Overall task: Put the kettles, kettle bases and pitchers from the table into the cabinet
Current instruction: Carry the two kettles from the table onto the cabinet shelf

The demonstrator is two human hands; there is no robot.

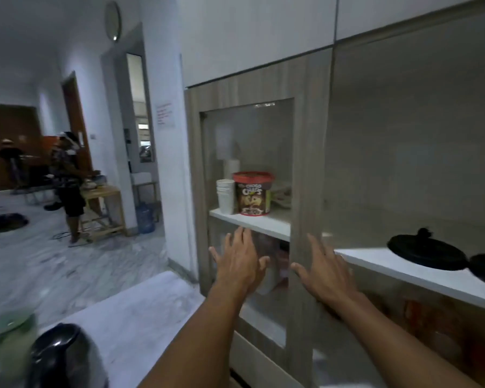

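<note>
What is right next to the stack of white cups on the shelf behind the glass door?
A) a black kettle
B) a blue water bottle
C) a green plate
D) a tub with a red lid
D: the tub with the red lid stands immediately right of the white cups on the shelf.

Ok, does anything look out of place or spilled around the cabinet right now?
Nothing stands out. The stacked paper cups and cereal tub stand upright on the shelf, and both hands, left hand and right hand, are open and empty. The kettle is blurred at the frame's edge.
</note>
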